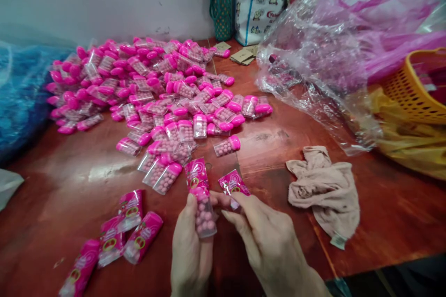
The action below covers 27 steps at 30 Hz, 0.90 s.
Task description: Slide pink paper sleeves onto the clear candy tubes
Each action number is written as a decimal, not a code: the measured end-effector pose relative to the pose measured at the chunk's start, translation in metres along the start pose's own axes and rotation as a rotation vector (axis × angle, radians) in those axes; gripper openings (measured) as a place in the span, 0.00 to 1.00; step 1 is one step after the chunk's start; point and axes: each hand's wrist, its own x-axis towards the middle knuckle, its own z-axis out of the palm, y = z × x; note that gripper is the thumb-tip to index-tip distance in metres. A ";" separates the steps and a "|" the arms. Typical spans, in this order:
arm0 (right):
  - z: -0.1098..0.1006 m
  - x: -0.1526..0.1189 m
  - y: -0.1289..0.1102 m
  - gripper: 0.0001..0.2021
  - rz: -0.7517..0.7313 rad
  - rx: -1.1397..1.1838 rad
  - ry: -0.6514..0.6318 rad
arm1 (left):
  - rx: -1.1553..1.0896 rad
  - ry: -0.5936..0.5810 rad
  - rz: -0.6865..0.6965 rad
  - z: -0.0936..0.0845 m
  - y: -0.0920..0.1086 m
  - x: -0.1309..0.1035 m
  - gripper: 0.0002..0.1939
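Note:
My left hand (192,236) is closed around a small clear candy container (205,218) with a pink cap and pink balls inside. A printed pink sleeve (197,171) extends from the capped end, away from me. Close on its right is my right hand (266,232), its thumb and fingers pinched at the near end of another printed pink sleeve (234,183). The exact grip is partly hidden by the fingers. At the left front lie several containers in pink sleeves (142,236). Beyond my hands a single unsleeved container (227,146) lies near the big pile of pink-capped containers (153,88).
A crumpled beige cloth (324,190) lies right of my hands. Farther back are clear plastic bags (313,60), a pink bag (390,14), a yellow basket (414,88), a white printed bag (259,4) and cardboard pieces (244,55). A blue bag (22,93) stands at left.

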 end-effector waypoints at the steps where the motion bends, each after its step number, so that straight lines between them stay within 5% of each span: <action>1: 0.000 0.001 0.001 0.08 -0.019 -0.046 -0.001 | 0.007 0.055 -0.006 0.002 -0.001 0.000 0.11; 4: 0.002 0.004 0.005 0.09 -0.081 -0.168 -0.059 | 0.059 0.158 -0.048 0.004 -0.008 -0.002 0.14; 11: -0.001 0.010 0.005 0.15 -0.198 -0.341 -0.105 | 0.104 0.132 -0.044 0.003 -0.012 -0.002 0.14; 27: 0.007 0.011 0.030 0.09 -0.178 -0.330 -0.050 | 0.350 -0.387 -0.198 -0.010 -0.010 0.005 0.17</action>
